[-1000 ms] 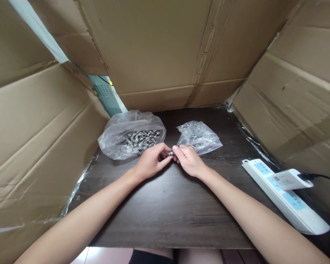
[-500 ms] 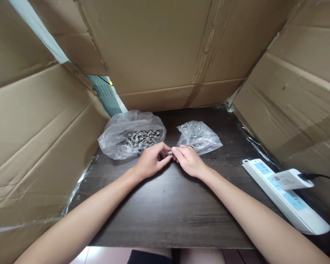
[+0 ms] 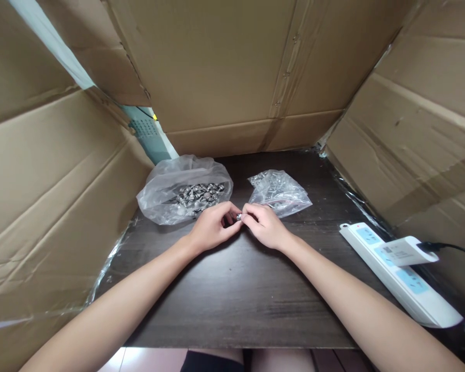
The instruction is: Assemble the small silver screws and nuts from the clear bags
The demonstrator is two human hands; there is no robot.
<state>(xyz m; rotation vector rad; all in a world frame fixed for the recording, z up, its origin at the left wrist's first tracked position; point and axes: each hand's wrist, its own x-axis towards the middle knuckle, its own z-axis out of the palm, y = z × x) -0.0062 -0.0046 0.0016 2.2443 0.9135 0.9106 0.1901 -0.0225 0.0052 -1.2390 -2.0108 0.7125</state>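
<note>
Between my two hands is a small shiny metal fitting [image 3: 238,217], mostly covered by fingertips. My left hand [image 3: 214,226] pinches it from the left with thumb and index finger. From the right, the thumb and fingers of my right hand [image 3: 264,226] close on its other end. Just beyond my left hand lies an open clear plastic bag [image 3: 158,194] with many similar metal fittings [image 3: 201,196] inside. Past my right hand rests a flat zip bag [image 3: 281,192] of small silvery parts, too small to name.
A white power strip [image 3: 401,274] with a plugged-in white adapter [image 3: 408,251] and black cable lies at the right. Cardboard walls [image 3: 232,67] stand at the back and both sides of the dark tabletop [image 3: 232,294]. A pale green perforated object [image 3: 149,132] shows at back left.
The fingers of my right hand have shifted slightly around the metal fitting. My left hand keeps its pinch, and the view has moved a little.
</note>
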